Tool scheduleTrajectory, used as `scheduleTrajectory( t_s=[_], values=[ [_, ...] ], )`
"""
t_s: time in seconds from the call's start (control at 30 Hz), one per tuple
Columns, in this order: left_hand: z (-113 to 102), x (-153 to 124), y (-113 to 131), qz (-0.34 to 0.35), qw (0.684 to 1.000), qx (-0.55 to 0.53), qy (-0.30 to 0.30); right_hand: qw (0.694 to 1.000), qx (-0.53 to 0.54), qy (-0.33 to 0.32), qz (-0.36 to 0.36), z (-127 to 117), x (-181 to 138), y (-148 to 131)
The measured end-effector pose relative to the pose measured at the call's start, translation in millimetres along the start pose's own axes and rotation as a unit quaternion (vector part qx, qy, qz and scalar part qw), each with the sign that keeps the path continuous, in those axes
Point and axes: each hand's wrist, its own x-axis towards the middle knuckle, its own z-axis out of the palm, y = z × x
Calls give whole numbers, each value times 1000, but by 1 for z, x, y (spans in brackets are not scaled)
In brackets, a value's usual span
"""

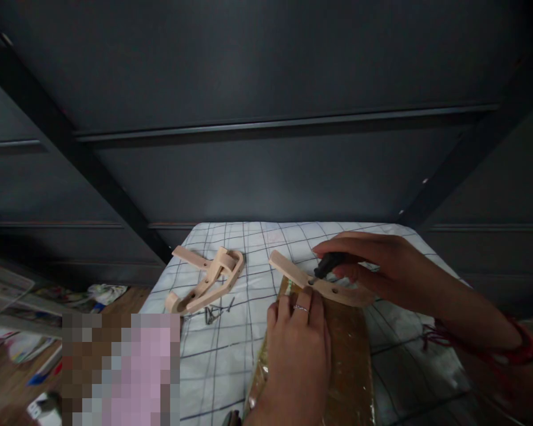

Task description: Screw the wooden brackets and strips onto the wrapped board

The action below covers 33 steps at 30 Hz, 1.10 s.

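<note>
Okay so the right end of our wooden hook (323,288) gets lost in shadow under our right hand (373,260), we can't make out the tip of the dark tool (330,262) it's pinching between thumb and fingers, and the brown board (349,367) runs off the bottom edge. The hook lies across the board's top end, right at the fingertips of our left hand (298,340), which lies flat, fingers close together. Loose screws (210,315) and more wooden pieces (214,271) sit left on the checked cloth (257,254).
</note>
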Motion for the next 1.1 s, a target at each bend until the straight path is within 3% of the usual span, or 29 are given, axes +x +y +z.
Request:
scheduleTrajectory(
  t_s=[0.27, 0.53, 0.7, 0.87, 1.03, 1.1],
  values=[
    [-1, 0, 0, 3, 1000, 0, 10, 998, -48, 47, 9, 3, 1, -4],
    [-1, -1, 0, 11, 1000, 18, 18, 985, -93, 109, 98, 11, 9, -12],
    [-1, -1, 0, 21, 999, 28, 27, 977, -121, 128, 118, 19, 11, -13],
    [-1, 0, 1, 15, 999, 27, 27, 991, -20, 103, 84, 18, 10, -9],
    [-3, -1, 0, 10, 1000, 17, 15, 1000, 12, 0, 19, 6, 3, -2],
    [-3, -1, -1, 11, 1000, 14, 14, 1000, 5, -8, 15, 4, 1, 0]
  ],
)
